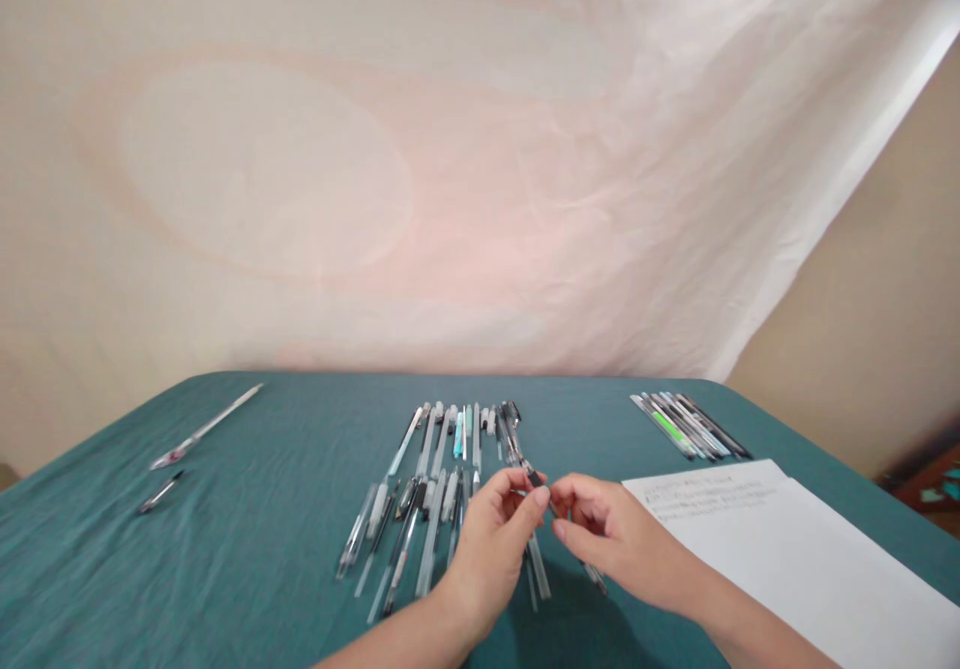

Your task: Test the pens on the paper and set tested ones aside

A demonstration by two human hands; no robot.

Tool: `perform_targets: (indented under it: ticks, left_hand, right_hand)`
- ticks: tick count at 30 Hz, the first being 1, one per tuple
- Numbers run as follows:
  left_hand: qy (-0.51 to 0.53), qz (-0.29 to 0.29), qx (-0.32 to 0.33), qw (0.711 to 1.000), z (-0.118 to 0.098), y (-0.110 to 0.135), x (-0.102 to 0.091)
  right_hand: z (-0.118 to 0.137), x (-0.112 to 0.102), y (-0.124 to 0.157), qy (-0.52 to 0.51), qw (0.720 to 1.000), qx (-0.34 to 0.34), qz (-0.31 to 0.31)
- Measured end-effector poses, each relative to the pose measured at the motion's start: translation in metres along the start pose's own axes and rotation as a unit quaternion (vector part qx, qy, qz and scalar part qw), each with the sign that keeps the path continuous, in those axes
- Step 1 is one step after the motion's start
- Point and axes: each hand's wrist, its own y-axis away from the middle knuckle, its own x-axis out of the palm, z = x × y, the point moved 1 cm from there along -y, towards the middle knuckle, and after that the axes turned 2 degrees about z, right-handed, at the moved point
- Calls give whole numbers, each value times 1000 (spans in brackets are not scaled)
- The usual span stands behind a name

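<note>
Over the middle of the table, my left hand [499, 529] pinches a clear pen [533, 476] with a dark grip between thumb and fingers. My right hand [607, 529] is closed at the pen's lower end, its thumb and fingertips meeting there; the fingers partly hide that end. Below and around my hands lie pen parts [431, 539], with clear barrels, caps and thin tubes in rough rows. Some of them are covered by my left hand and forearm.
At the back right lies a row of pens [686, 424], one bright green. White paper [810, 549] with handwriting rests at the right. On the left are a long clear pen-like piece [214, 424] and a short dark-ended pen part [160, 492]. A pale cloth [450, 169] hangs behind the table.
</note>
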Motion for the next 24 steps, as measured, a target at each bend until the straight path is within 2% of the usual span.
perform_targets:
  ticks: [5,8,10,13,16,20,24]
  left_hand:
    - [10,-51,19,998,-2,-6,-6]
    - [1,-101,25,995,0,-9,-12]
    - [-16,-115,33,993,2,-8,-13]
    - [-30,-101,40,994,5,-5,-13]
    - [-39,-75,34,996,7,-1,-12]
    - [-51,-65,29,996,10,0,-12]
    - [-57,-58,18,997,12,-1,-12]
  right_hand:
    - [-12,-8,-6,-13,1000,28,-7]
    - [-23,-15,-16,68,997,36,-31]
    - [-29,-16,-25,134,990,24,-41]
    - [-34,-12,-41,213,975,-14,-61]
    - [-36,-5,-55,246,966,-44,-63]
    - [-42,1,-66,241,967,-55,-59]
    - [-50,5,-66,207,976,-30,-61]
